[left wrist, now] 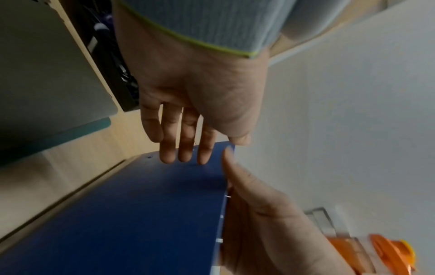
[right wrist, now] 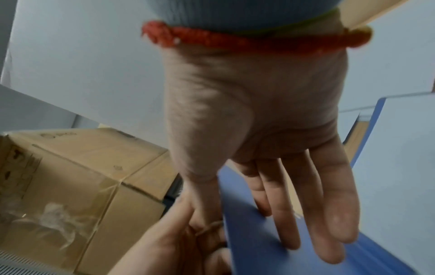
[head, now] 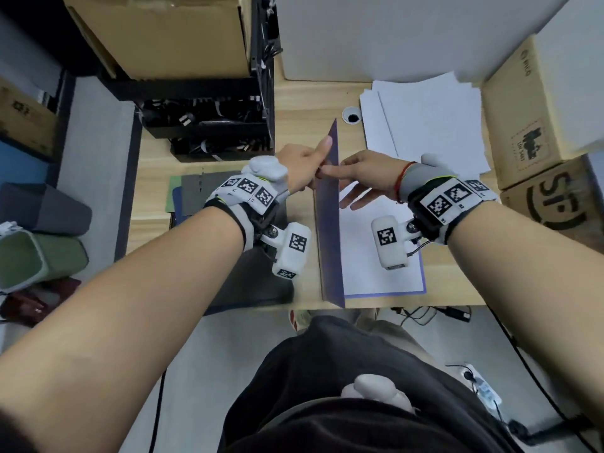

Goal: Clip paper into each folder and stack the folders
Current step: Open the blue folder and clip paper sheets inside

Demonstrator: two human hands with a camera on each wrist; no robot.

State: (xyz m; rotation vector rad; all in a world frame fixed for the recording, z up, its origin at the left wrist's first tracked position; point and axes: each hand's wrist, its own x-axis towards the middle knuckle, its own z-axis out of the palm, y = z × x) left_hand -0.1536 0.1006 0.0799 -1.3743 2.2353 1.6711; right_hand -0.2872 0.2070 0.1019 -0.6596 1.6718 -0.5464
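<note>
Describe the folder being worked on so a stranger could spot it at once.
Start at the wooden desk, near its front edge between both hands. The blue folder is there, its cover raised almost upright, white paper lying inside. The other folders lie flat and closed in a pile to its left.

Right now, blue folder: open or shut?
Open. Blue folder's cover stands upright, held by both hands; white paper lies exposed on the flat half.

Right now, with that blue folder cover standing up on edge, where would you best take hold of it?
Probably at the free top edge of the blue folder cover, near the far corner. It stands nearly upright, so both faces are open: left hand comes from the left, right hand from the right, thumb opposite fingers.
</note>
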